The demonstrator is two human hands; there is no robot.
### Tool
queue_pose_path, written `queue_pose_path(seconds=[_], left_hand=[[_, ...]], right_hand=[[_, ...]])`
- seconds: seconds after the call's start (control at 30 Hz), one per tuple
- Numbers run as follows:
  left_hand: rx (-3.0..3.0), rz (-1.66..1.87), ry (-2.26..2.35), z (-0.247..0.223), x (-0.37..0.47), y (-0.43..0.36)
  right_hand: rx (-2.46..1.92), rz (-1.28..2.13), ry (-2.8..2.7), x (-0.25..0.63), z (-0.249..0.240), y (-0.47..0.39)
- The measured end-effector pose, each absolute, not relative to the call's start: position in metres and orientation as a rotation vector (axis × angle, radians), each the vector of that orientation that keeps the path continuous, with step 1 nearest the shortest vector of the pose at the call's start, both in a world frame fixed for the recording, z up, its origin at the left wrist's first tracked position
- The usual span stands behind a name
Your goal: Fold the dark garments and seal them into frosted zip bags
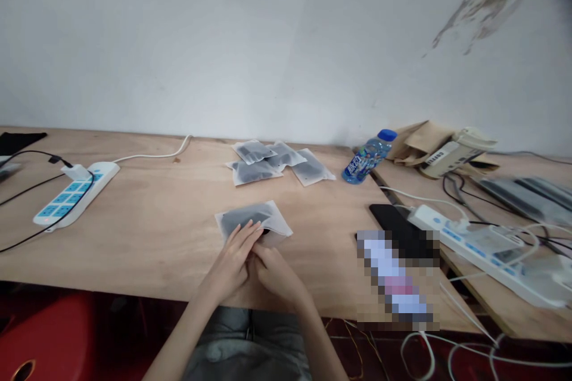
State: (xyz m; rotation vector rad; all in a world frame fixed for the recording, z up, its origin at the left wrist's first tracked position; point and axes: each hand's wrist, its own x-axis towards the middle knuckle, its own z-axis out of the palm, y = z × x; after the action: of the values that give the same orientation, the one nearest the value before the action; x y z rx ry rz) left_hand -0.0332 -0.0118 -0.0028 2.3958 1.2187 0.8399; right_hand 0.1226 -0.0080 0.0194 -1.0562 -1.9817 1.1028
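Observation:
A frosted plastic bag (250, 213) with a dark item inside lies flat on the wooden table in front of me. My left hand (233, 265) holds its near edge, its fingers stretched over the top. Close beside it, my right hand (276, 271) is closed at the bag's near opening, with its fingertips partly hidden behind the left fingers. A bit of black shows at the lifted edge there; what my right fingers grip is hidden. Farther back, several similar bags (257, 172) with dark contents lie in an overlapping pile.
To the left a white power strip (75, 196) carries cables. A blue-capped bottle (369, 158) leans at the back right, near a paper bag (415, 140) and a cup (458, 152). A blurred phone (393, 277), a black phone-shaped object (397, 226) and another power strip (482, 253) lie right.

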Motion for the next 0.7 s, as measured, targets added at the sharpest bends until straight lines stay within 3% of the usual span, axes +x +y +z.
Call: queue_pose_path(seconds=[0.17,0.37,0.5,0.7], left_hand=[[2.445,0.682,1.235,0.0,-0.032,-0.025],[2.325,0.596,1.389,0.023,-0.005,-0.03],[2.359,0.505,1.402,0.045,0.015,0.009],[2.472,0.431,1.032,0.048,0.039,0.091]], right_hand=[[-1.372,1.013,-1.824,0.162,0.013,-0.015],[-1.636,1.176,-0.991,0.186,-0.024,-0.011],[-1.525,1.19,-0.969,0.183,-0.026,0.005],[-1.507,1.181,-1.004,0.182,-0.02,0.036]])
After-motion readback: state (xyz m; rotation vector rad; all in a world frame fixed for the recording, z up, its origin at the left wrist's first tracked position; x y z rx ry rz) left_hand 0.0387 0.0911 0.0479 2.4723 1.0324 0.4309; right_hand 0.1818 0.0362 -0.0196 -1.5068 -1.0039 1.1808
